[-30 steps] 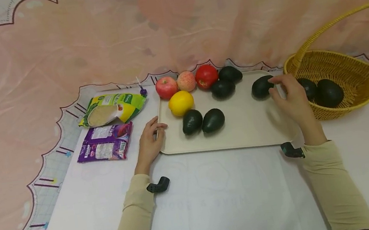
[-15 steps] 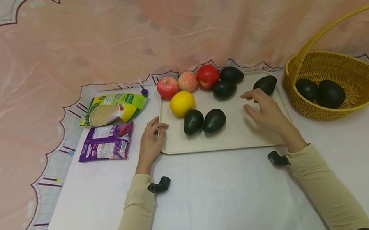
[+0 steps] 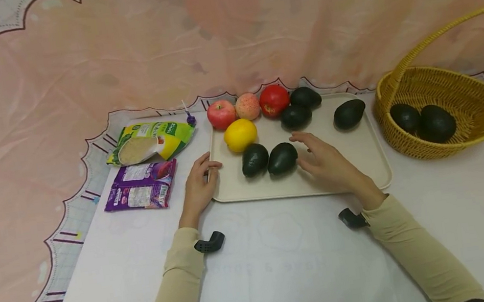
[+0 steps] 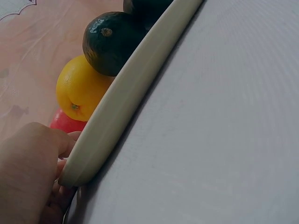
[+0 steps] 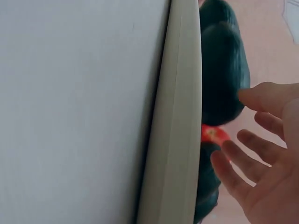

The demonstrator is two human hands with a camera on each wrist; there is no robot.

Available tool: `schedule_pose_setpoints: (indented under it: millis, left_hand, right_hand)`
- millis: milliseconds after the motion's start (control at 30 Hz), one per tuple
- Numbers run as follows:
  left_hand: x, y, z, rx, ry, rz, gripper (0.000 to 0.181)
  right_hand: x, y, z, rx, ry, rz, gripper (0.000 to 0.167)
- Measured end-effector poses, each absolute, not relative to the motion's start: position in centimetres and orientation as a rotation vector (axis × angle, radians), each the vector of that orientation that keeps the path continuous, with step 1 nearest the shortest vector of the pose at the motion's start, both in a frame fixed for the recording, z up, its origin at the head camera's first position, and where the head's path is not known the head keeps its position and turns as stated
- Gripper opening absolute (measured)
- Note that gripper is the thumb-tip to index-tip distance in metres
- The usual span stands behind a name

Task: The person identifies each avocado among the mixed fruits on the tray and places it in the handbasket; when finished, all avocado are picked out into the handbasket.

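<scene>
My left hand (image 3: 198, 188) grips the left rim of a cream tray (image 3: 252, 191); in the left wrist view its fingers (image 4: 69, 144) lie about the tray's corner. Over the tray, my right hand (image 3: 329, 164) is spread beside a dark green avocado (image 3: 282, 158) and holds nothing. Its thumb (image 5: 261, 95) reaches that avocado's side in the right wrist view; I cannot tell whether they touch. Another avocado (image 3: 254, 160) lies just left of it. Farther right on the tray is a lone avocado (image 3: 350, 114).
Along the tray's back lie an apple (image 3: 221, 114), a peach (image 3: 247, 106), a red round fruit (image 3: 274, 100) and two avocados (image 3: 296, 117), with a lemon (image 3: 241, 135) in front. A wicker basket (image 3: 413, 147) holding two avocados stands right. Green (image 3: 170, 135) and purple (image 3: 140, 187) packets lie left.
My right hand has let go of the avocado at the tray's right, which now lies there, and has moved left to the front avocados. The left hand has stayed at the rim.
</scene>
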State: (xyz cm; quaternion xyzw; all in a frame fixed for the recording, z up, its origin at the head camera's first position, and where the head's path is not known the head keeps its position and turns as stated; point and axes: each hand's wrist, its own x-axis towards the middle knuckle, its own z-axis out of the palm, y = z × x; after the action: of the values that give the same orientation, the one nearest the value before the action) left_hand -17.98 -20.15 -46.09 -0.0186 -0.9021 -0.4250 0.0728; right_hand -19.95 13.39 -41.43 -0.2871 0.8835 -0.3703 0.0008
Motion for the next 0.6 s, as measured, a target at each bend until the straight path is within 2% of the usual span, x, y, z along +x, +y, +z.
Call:
schedule_pose_setpoints:
  millis: [267, 467, 600]
  left_hand:
    - [-17.99, -20.17, -46.01, -0.052, -2.718, -1.274, 0.018]
    - [-18.04, -20.21, -46.09, -0.053, -2.731, -1.276, 0.018]
    - [-18.03, -20.28, -46.13, -0.057, -2.721, -1.268, 0.018]
  right_hand:
    - [-19.77, 12.64, -41.98, -0.943, 2.741, -1.051, 0.071]
    - [-19.68, 12.55, -42.37, -0.878, 2.748, -1.068, 0.063]
    - [-19.67, 12.59, -42.24, -0.819, 2.705, -1.108, 0.064]
